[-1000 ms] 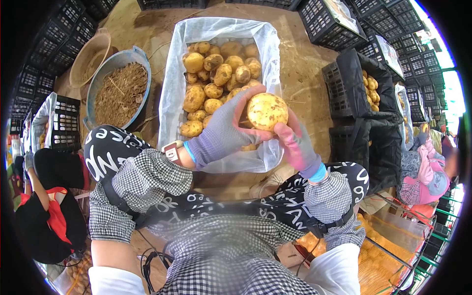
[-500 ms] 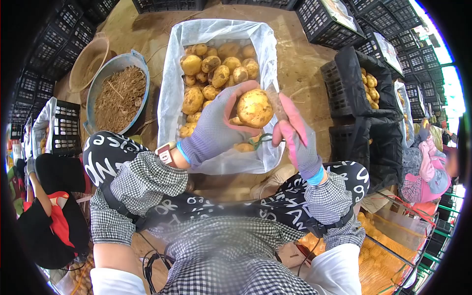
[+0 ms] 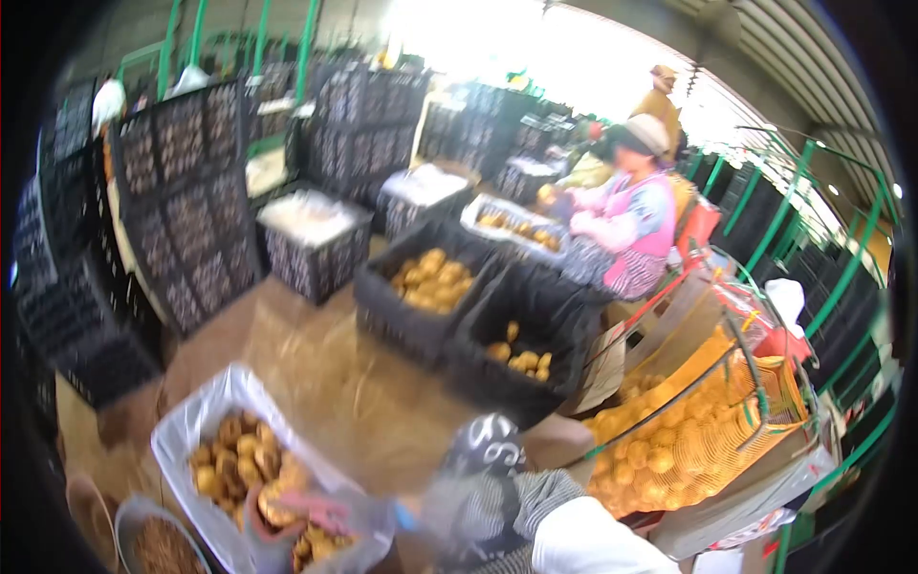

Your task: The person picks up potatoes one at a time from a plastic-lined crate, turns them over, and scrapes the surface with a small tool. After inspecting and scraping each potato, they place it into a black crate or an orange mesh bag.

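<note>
Low at the left, a white-lined crate (image 3: 177, 435) holds several potatoes (image 3: 234, 459). Over its near end, my left hand (image 3: 256, 528), in a grey and pink glove, is closed around a potato (image 3: 278, 499). My right hand (image 3: 330, 512), in a similar glove, is right beside that potato. Motion smears its fingers, and the knife it held earlier cannot be made out now.
Two black-lined crates with potatoes (image 3: 432, 279) (image 3: 521, 362) stand ahead. An orange mesh sack of potatoes (image 3: 660, 454) lies at right. A tub of soil (image 3: 158, 545) sits bottom left. Stacked black crates (image 3: 186, 201) rise behind. A co-worker in pink (image 3: 636, 220) sits beyond.
The view has swung up and to the right, so my hands and the lined crate now appear at lower left. The potato is still in my left hand; the knife no longer shows clearly.
</note>
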